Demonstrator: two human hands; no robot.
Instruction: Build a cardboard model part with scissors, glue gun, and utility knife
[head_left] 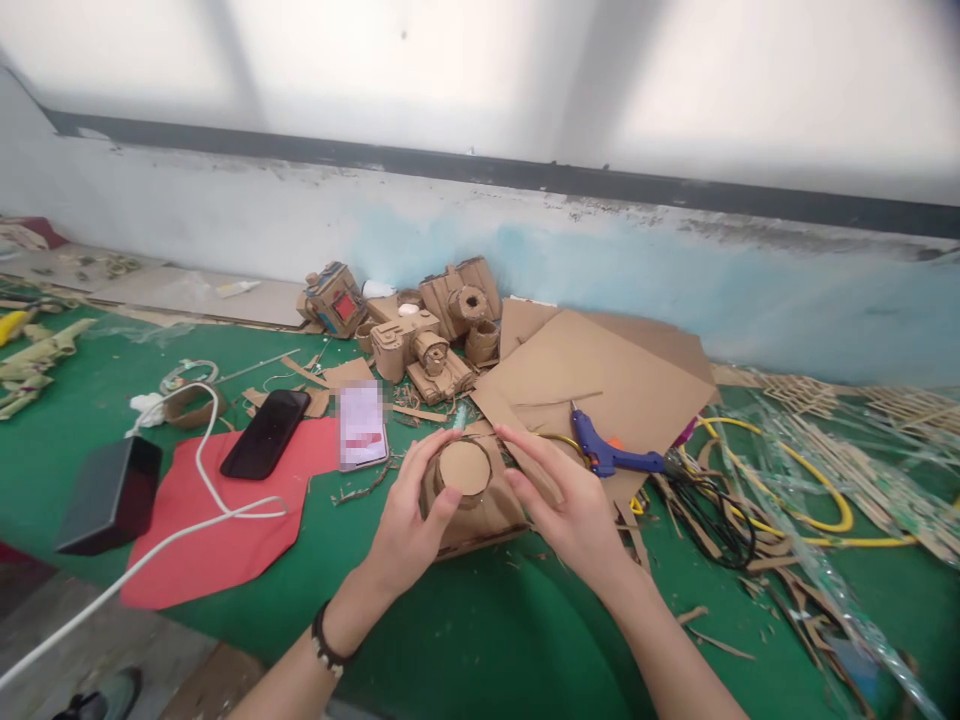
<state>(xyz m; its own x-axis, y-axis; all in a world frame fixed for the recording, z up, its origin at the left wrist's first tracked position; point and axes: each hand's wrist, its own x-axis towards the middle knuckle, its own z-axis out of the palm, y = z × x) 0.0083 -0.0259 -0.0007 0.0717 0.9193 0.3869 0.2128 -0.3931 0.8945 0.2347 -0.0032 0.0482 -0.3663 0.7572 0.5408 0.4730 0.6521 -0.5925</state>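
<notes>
Left hand (409,525) and right hand (570,505) curl their fingers around a cardboard model (472,495) with a round disc on top, gripping it from both sides on the green table (465,630). Bare green lies toward the near edge. A blue glue gun (611,452) sits just right; phones (266,433) lie left on red paper (225,545).

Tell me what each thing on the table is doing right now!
Cardboard camera, held between both hands.
Left hand, curled round it, thumb on its round front.
Right hand, fingers straight, touching it.
Glue gun, lying untouched on cardboard sheet.
Black phone, screen dark, flat on red sheet.
Other phone, screen lit.
White cable, loose across the red sheet.
</notes>
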